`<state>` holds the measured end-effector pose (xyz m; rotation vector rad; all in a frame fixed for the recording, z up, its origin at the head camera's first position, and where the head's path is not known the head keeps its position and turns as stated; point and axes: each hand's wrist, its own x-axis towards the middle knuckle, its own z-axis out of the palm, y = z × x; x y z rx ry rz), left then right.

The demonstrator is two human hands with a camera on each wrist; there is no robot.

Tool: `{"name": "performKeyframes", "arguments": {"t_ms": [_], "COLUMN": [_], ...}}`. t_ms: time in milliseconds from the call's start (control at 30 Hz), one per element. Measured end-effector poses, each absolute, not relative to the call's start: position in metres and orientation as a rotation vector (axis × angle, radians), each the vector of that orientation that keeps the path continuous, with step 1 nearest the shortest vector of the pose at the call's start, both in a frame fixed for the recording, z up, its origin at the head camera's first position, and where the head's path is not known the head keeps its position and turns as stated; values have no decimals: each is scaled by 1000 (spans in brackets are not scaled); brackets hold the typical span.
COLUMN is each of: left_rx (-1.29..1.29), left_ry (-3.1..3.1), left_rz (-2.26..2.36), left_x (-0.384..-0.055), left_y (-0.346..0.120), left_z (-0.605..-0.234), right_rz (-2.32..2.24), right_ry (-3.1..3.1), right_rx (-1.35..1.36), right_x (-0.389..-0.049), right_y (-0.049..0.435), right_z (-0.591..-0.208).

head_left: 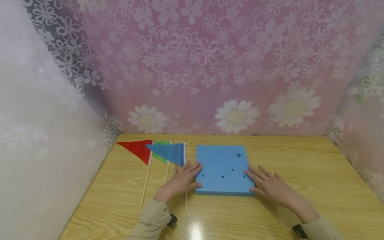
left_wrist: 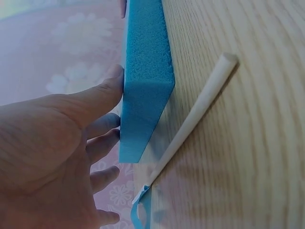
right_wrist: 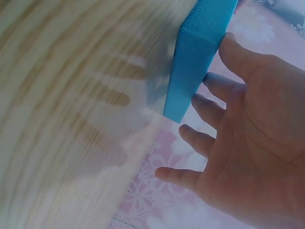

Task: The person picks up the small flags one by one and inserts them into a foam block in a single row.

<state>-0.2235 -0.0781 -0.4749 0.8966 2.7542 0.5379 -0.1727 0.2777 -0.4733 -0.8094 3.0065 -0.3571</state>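
A square blue foam block [head_left: 218, 162] with several small holes and one larger hole near its far right corner lies flat on the table. At its left edge is my left hand [head_left: 181, 180], fingers spread and fingertips touching the block's top edge. My right hand [head_left: 270, 184] touches the right edge the same way, its fingers fanned out. In the left wrist view, thumb and fingertips meet the side of the foam [left_wrist: 147, 90]. The right wrist view shows fingertips along the opposite side [right_wrist: 195, 62]. A blue flag [head_left: 174, 152] on a wooden stick lies partly under my left hand.
To the left lie a red flag [head_left: 139, 149] and a green flag [head_left: 163, 157], the latter partly covered by the blue one. The wooden table [head_left: 295, 158] ends at a flower-patterned backdrop [head_left: 208, 61], with pale side panels left and right.
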Motion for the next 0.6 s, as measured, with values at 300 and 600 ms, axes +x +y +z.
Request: {"name": "performKeyframes", "arguments": {"t_ms": [300, 600], "left_rx": [897, 916], "left_ry": [2741, 2749], "left_rz": [572, 570], "left_x": [-221, -222], "left_y": [-79, -80], "left_z": [-473, -475], "right_rz": [-368, -382], "right_ry": [3053, 3027], "right_rx": [-864, -873], "right_x": [-175, -177], "right_y": [279, 281], "right_z": [-475, -476]}}
